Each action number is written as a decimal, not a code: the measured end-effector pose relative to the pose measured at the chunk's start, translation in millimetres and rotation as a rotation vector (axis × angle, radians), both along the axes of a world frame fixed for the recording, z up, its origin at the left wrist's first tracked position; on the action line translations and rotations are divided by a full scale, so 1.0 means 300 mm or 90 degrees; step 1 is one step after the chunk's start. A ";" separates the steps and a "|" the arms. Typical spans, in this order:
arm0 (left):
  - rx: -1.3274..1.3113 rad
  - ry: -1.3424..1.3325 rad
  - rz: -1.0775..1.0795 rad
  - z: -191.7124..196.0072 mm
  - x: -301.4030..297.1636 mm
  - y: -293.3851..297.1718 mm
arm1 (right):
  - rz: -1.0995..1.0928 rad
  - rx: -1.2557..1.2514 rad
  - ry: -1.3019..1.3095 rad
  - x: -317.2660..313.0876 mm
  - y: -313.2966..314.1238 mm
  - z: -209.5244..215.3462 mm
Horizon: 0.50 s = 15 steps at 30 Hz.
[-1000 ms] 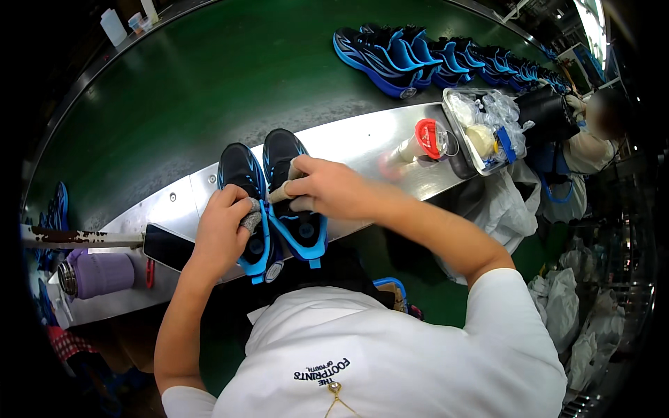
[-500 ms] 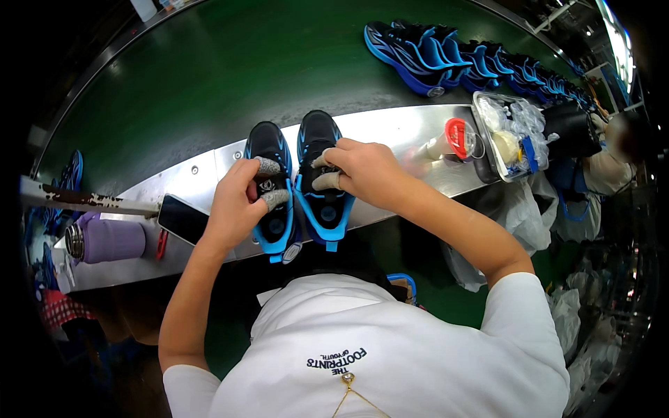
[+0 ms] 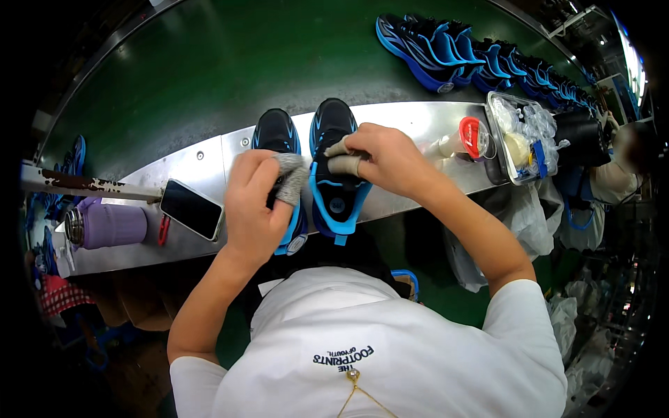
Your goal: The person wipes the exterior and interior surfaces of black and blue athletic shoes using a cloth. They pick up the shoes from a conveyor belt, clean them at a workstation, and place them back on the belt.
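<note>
Two black running shoes with bright blue trim stand side by side on the metal ledge, toes pointing away from me. My left hand point(image 3: 259, 191), with grey fabric covers on its fingertips, is closed over the inner edge of the left shoe point(image 3: 274, 126) and hides much of its middle. The fingers of my right hand point(image 3: 390, 159), in beige covers, are bent against the tongue and lace area of the right shoe point(image 3: 337, 207). What exactly those fingertips pinch is partly hidden. A round pale tag point(image 3: 297, 244) shows at the left shoe's heel.
A black phone point(image 3: 191, 209), a red-handled tool point(image 3: 164, 229) and a purple flask point(image 3: 115, 225) lie left. A red-lidded cup point(image 3: 472, 138) and metal tray point(image 3: 493, 110) of plastic-wrapped items stand right. More shoes point(image 3: 425, 52) line the green surface point(image 3: 230, 63). A person point(image 3: 613, 164) is far right.
My left hand has moved right, from the left shoe's tongue to its inner edge. My right hand stays at the right shoe. The whole view has shifted slightly.
</note>
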<state>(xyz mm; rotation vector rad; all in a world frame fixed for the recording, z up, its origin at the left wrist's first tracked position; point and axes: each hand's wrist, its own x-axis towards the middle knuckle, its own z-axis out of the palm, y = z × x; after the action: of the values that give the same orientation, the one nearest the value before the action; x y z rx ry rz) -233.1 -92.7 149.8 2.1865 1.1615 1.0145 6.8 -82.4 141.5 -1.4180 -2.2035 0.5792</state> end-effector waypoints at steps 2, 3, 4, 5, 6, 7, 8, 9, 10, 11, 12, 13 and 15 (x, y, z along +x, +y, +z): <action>-0.081 -0.029 -0.043 0.053 0.035 -0.008 | 0.000 -0.062 0.067 -0.003 -0.007 0.051; -0.079 -0.030 -0.042 0.062 0.055 -0.004 | -0.001 -0.125 0.135 -0.002 -0.017 0.094; -0.010 -0.016 -0.034 0.069 0.066 0.003 | 0.046 -0.166 0.130 -0.007 -0.026 0.146; 0.015 0.014 -0.072 0.078 0.063 0.015 | 0.051 -0.165 0.131 -0.013 -0.038 0.159; 0.042 0.041 -0.112 0.089 0.062 0.028 | 0.107 -0.129 0.135 -0.017 -0.062 0.169; 0.043 0.041 -0.112 0.094 0.056 0.036 | 0.163 -0.094 0.139 -0.024 -0.087 0.179; -0.018 0.109 -0.196 0.097 0.050 0.042 | 0.194 -0.037 0.107 -0.042 -0.114 0.190; -0.078 0.176 -0.279 0.102 0.048 0.046 | 0.211 -0.026 0.057 -0.059 -0.136 0.184; 0.051 0.180 -0.252 0.074 0.066 0.040 | 0.218 -0.091 0.078 -0.070 -0.165 0.173; 0.052 0.181 -0.249 0.073 0.078 0.028 | 0.226 -0.157 0.098 -0.076 -0.181 0.166; 0.123 0.175 -0.229 0.071 0.088 0.008 | 0.212 -0.508 0.230 -0.069 -0.185 0.196; 0.192 0.169 -0.207 0.070 0.096 -0.008 | 0.268 -0.762 0.470 -0.054 -0.181 0.192; 0.226 0.142 -0.196 0.069 0.096 -0.025 | 0.295 -0.890 0.602 -0.069 -0.197 0.200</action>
<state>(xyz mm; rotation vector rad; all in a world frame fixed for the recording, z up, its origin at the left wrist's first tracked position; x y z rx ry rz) -204.3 -100.3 170.6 2.7120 0.7356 0.9129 -13.7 -141.5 201.5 -0.6414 -1.1517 2.5861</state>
